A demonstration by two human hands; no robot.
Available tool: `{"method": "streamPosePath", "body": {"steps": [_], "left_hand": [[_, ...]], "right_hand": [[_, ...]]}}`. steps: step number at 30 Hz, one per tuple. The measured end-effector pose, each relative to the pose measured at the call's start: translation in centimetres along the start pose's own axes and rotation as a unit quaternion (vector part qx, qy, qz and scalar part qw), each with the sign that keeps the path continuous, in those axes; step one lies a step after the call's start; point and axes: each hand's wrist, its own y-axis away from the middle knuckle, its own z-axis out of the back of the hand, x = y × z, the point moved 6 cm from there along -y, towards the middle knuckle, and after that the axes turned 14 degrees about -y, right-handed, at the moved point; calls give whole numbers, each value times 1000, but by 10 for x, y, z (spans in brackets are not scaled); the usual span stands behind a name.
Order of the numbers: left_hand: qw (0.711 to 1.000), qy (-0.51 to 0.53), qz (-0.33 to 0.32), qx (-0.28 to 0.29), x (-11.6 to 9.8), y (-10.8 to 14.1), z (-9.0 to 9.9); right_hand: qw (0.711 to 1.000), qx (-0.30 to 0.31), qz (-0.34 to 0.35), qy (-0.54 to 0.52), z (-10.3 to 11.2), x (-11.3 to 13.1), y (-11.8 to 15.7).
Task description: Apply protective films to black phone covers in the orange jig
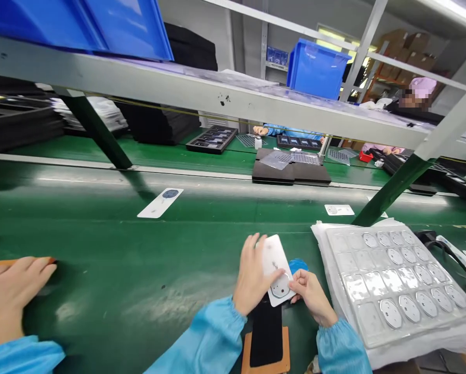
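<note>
My left hand (pixel 252 275) grips a white card (pixel 272 254) along its left edge, with the thumb lying across the front. A round silvery disc with small dark holes (pixel 280 286) sits at the card's lower end. My right hand (pixel 310 293) pinches the card's lower right edge beside this disc. Under the card, a black pad (pixel 267 332) lies on an orange board (pixel 286 358). Behind the card and my right fingers, a blue object (pixel 298 265) shows only in part.
A clear tray (pixel 367 317) with several similar discs stands at the right. More white cards (pixel 155 206) lie across the green belt (pixel 139 259). Another person's hand (pixel 18 296) rests on an orange object at far left. A slanted post (pixel 392 192) rises behind the tray.
</note>
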Motion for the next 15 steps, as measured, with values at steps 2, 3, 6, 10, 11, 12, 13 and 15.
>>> {"method": "streamPosePath", "body": {"steps": [2,3,6,10,11,12,13,15], "left_hand": [[986,137,88,29,5,11,13],[970,204,112,76,5,16,14],[934,294,105,175,-4,29,21],[960,244,20,139,-10,34,41],[964,232,1,126,-11,35,46],[969,222,-15,107,-12,35,50],[973,213,-27,88,-14,35,55],[977,200,-46,63,-17,34,62]], "right_hand": [[995,22,90,-47,-12,22,14],[989,35,129,-64,-18,31,21],[979,56,189,-53,-34,47,37],[962,46,265,51,-41,55,49],[954,37,289,75,-41,57,51],[946,27,310,95,-40,59,54],[939,21,325,107,-40,61,56],[934,30,335,118,-41,67,59]]}}
